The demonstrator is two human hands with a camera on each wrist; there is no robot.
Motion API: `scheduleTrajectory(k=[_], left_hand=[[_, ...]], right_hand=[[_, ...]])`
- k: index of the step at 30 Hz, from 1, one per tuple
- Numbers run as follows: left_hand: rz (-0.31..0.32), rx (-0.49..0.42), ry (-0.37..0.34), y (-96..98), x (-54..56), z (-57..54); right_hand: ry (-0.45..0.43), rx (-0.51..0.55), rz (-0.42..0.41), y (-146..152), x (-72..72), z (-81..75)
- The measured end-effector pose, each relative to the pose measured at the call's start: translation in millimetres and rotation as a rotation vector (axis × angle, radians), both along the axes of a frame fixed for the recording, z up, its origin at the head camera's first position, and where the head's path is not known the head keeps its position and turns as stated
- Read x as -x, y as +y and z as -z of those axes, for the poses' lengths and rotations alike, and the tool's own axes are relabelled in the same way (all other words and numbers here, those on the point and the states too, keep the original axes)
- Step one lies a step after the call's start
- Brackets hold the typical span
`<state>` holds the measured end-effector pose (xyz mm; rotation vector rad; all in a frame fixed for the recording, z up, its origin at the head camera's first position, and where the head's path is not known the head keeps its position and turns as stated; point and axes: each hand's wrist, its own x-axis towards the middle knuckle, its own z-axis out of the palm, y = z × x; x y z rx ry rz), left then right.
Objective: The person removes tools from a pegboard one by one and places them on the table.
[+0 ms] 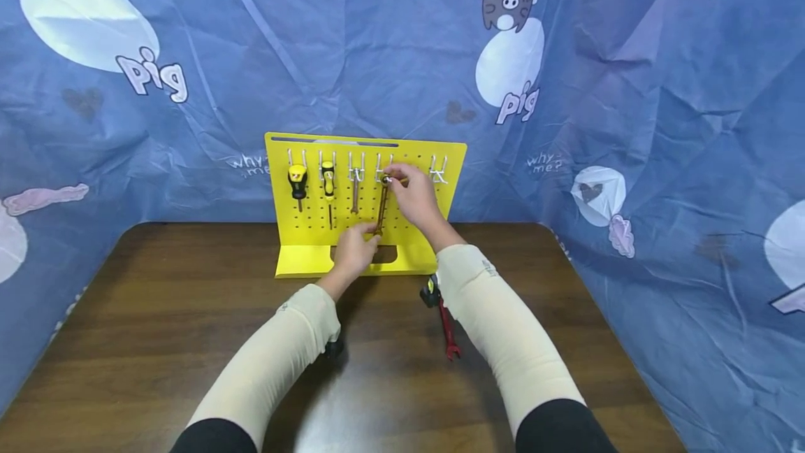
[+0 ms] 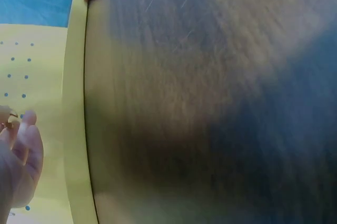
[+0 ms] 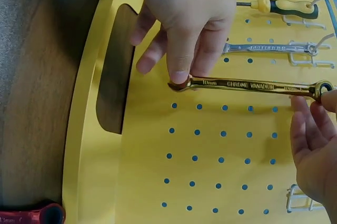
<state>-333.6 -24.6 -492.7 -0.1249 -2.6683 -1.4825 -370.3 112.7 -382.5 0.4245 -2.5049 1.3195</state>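
A gold combination wrench (image 3: 237,84) slants down the front of the yellow pegboard (image 1: 286,229), marked 10mm. My left hand (image 1: 356,250) pinches its lower open end between thumb and fingers. At the upper ring end, my right hand (image 1: 415,198) grips with its fingertips, close to a white hook. The right wrist view shows the ring partly covered by these fingers; whether it is on the hook I cannot tell. Beside it hangs a silver wrench (image 3: 268,48), and further left are two yellow-and-black screwdrivers, a stubby one (image 1: 298,180) and a slimmer one (image 1: 328,180).
Another white hook (image 1: 438,170) is at the board's right. On the brown table (image 1: 189,313) lies a red wrench (image 1: 448,331), its upper end near a black object (image 1: 430,292) half hidden by the right sleeve. A blue printed curtain (image 1: 402,40) surrounds the table.
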Motion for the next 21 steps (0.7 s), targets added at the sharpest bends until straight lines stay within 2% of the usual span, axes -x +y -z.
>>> scheduleTrajectory(k=[6, 13, 16, 21], left_hand=[[0.017, -0.043, 0.05, -3.2, -11.5, 2.5], [0.034, -0.031, 0.122, 3.0, -23.6, 2.0], [0.057, -0.063, 0.133, 7.1, -25.8, -2.1], [0.088, -0.124, 0.104, 7.9, -30.9, -6.8]], right_hand=[[-0.039, 0.041, -0.033, -1.7, -9.0, 0.2], [-0.057, 0.08, -0.037, 6.6, -14.8, 1.3], [-0.05, 0.078, -0.037, 10.6, -13.9, -2.0], [-0.077, 0.113, -0.062, 10.0, -10.8, -6.2]])
